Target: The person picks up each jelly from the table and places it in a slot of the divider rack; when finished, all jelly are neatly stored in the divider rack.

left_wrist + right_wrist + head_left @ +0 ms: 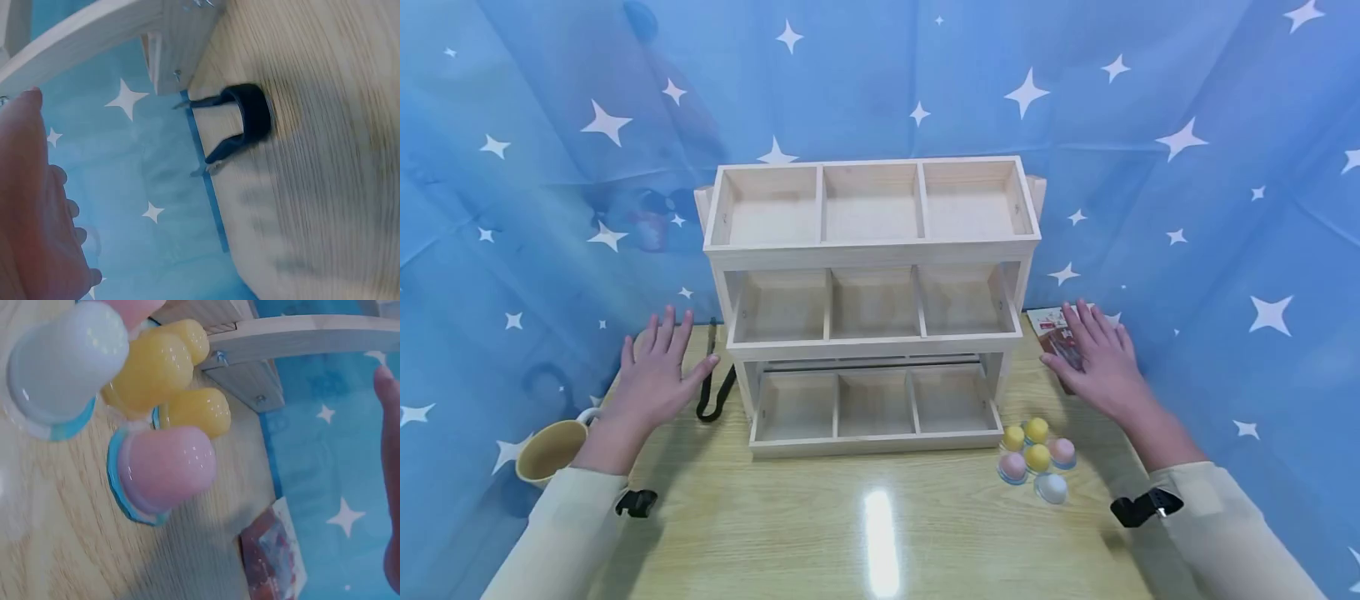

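Note:
My left hand, fingers spread, hovers over the table's left side and holds nothing. Near its thumb lies a pair of black U-shaped tongs, also visible in the left wrist view. On the right, my other hand is spread too, holding nothing, above a printed packet that it partly covers. Closer to me stand several small jelly cups: yellow ones, pink ones and a white one. Between the hands rises a three-tier wooden rack whose compartments hold nothing.
A yellow mug lies tipped beside my left forearm, its handle partly hidden. Blue cloth with white stars hangs behind and along both sides of the wooden table. Light glares off the table's front middle.

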{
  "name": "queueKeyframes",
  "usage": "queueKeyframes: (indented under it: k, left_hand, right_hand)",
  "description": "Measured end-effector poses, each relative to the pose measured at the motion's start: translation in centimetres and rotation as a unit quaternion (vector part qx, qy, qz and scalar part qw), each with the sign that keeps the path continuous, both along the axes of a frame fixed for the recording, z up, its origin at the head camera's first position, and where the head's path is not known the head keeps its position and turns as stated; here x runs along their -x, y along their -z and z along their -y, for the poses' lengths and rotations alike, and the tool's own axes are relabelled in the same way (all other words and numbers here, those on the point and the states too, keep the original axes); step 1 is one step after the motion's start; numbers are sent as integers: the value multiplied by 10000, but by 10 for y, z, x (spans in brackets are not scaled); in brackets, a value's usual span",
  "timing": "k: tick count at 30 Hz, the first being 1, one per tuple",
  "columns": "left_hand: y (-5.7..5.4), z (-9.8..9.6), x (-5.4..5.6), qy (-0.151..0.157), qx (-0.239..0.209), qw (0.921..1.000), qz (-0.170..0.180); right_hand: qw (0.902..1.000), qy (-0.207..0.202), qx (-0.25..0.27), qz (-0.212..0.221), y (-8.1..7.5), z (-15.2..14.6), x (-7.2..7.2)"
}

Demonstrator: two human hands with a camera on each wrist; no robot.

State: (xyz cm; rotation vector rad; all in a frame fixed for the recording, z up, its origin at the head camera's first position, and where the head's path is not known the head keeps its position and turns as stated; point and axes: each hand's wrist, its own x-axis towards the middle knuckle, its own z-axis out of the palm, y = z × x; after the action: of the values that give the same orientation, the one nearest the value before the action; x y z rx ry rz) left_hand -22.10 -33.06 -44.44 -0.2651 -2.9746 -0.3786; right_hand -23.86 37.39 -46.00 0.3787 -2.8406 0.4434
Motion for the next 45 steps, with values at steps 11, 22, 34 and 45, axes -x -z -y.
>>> queueKeyframes:
  k: [11, 22, 34, 45]
  left_hand:
    - [8, -10, -1, 387, -1831, 9821, -202]
    - [25, -32, -5, 595, -3636, 9293, -268]
    - [38, -46, -3, 589, -4197, 9055, -209]
    - [47, -55, -3, 526, -4443, 8939, -273]
  right_hand:
    - [9660, -579, 2502, 310, 9, 10, -3]
    - [9435, -588, 3175, 739, 13, 22, -18]
    - [9455, -445, 2953, 1301, 22, 28, -38]
    - [9442, -778, 2740, 1653, 36, 21, -53]
